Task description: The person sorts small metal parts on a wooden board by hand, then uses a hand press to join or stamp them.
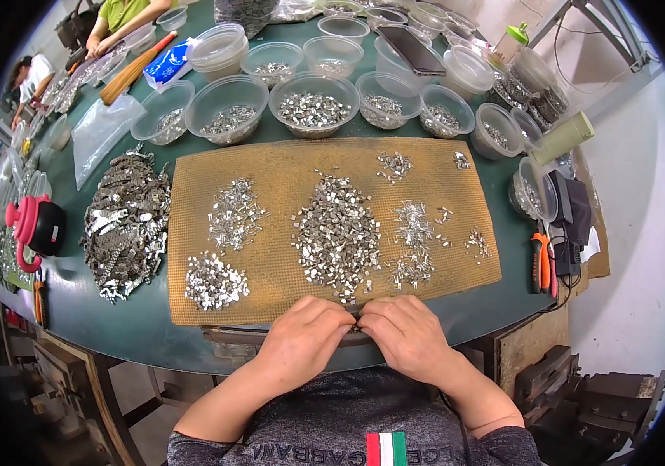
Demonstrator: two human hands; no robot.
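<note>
1. Centrally, the left hand (307, 339) and the right hand (404, 330) were held close together at the table's (127, 330) near edge.
2. All visible fingers (329, 317) were bent and bunched; whether anything was pinched could not be told.
3. The main pile (337, 233) of metal pieces was located on the mat (278, 157), just beyond the hands, between smaller piles (235, 213).
4. Bowls (315, 87) were arranged beyond the mat.
</note>
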